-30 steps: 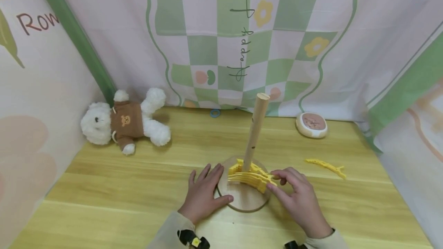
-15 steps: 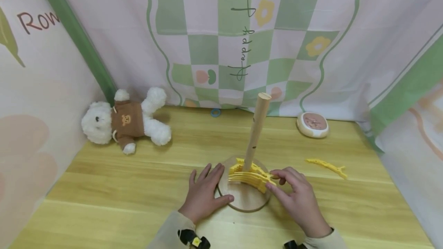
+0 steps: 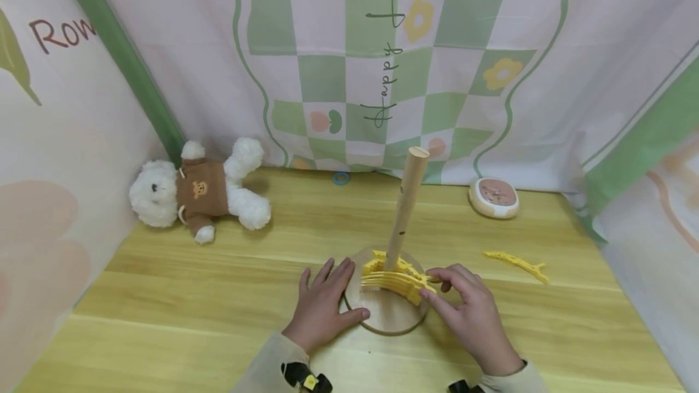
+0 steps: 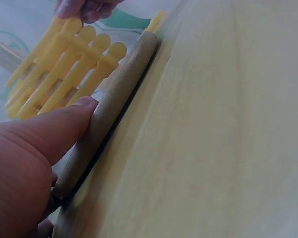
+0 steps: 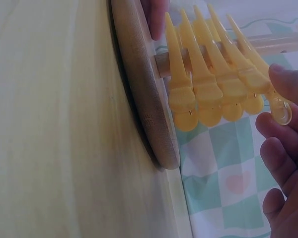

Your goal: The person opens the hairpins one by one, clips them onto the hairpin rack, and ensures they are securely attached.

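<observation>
A wooden post (image 3: pixel 404 208) rises from a round wooden base (image 3: pixel 384 320) in the head view. Around the post's foot are stacked several curved yellow plastic pieces (image 3: pixel 388 284), their tapered ends and rounded knobs visible in the right wrist view. My right hand (image 3: pixel 472 311) pinches the knob end of the uppermost yellow piece (image 5: pixel 279 105) between thumb and finger; that piece slants above the others. On the base's left side rests my left hand (image 3: pixel 322 302), fingers spread and straight, with the thumb (image 4: pixel 72 119) along the rim.
Another yellow piece (image 3: pixel 519 264) lies on the table right of my right hand. A white plush toy (image 3: pixel 201 190) in a brown shirt lies at the back left. Along the curtain are a blue ring (image 3: pixel 341 178) and a rounded white-and-pink device (image 3: pixel 494 198).
</observation>
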`<state>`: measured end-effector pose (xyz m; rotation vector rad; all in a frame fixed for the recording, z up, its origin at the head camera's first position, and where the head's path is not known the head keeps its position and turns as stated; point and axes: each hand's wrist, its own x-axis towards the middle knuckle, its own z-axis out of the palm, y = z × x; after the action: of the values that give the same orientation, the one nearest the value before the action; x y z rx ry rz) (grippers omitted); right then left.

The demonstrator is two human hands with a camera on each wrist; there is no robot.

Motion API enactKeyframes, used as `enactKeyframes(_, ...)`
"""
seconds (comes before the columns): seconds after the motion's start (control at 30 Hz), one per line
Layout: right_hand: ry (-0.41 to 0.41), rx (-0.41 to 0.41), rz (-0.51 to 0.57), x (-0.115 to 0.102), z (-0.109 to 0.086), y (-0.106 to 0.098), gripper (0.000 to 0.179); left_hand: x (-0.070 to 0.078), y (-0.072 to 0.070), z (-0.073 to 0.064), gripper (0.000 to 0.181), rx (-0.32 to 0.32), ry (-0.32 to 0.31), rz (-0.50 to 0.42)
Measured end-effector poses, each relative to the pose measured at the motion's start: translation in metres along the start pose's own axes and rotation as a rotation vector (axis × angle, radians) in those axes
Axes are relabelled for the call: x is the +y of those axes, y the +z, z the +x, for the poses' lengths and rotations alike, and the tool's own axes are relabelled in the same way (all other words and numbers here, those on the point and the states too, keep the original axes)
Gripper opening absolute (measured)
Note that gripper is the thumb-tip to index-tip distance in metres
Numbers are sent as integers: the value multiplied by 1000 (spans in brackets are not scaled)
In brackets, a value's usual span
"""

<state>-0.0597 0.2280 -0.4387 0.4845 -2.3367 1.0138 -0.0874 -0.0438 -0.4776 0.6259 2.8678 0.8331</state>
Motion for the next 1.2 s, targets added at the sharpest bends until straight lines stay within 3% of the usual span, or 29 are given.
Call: enactKeyframes(1.2, -5, -26, -2, 1, 5, 5, 36, 0, 1, 0, 92, 11, 12, 6)
